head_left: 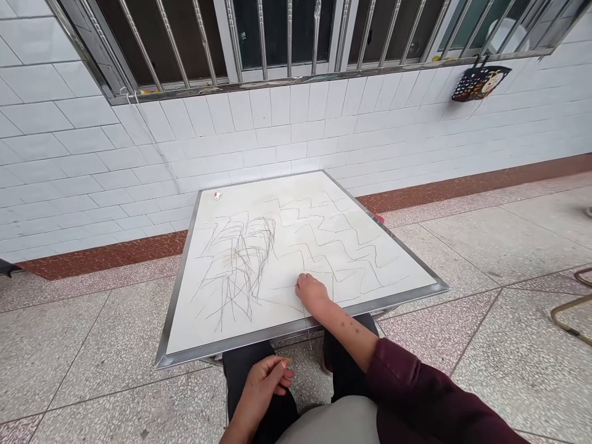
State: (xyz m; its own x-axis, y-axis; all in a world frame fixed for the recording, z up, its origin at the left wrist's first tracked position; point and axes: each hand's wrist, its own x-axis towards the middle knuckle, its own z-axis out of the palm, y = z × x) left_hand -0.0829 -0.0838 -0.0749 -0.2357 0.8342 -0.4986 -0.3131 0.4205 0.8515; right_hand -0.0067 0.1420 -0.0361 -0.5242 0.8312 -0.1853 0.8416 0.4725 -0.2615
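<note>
My right hand (315, 295) is closed in a pinch above the near part of a white square table (287, 185). From it a thin strand (306, 320) hangs down over the table's metal edge. My left hand (264, 383) is held low over my lap, thumb and fingers pinched on a small brownish piece (287, 360) that I cannot identify. Many thin dark strands lie on the tabletop. On the left they form a tangled heap (268, 237); on the right, zigzag strands (370, 248) lie spread apart in rough rows.
A small white-and-red item (217, 196) sits at the table's far left corner. Behind stands a white tiled wall (259, 132) with barred windows, where a patterned bag (481, 83) hangs. Metal chair legs (567, 314) show at the right on the speckled floor.
</note>
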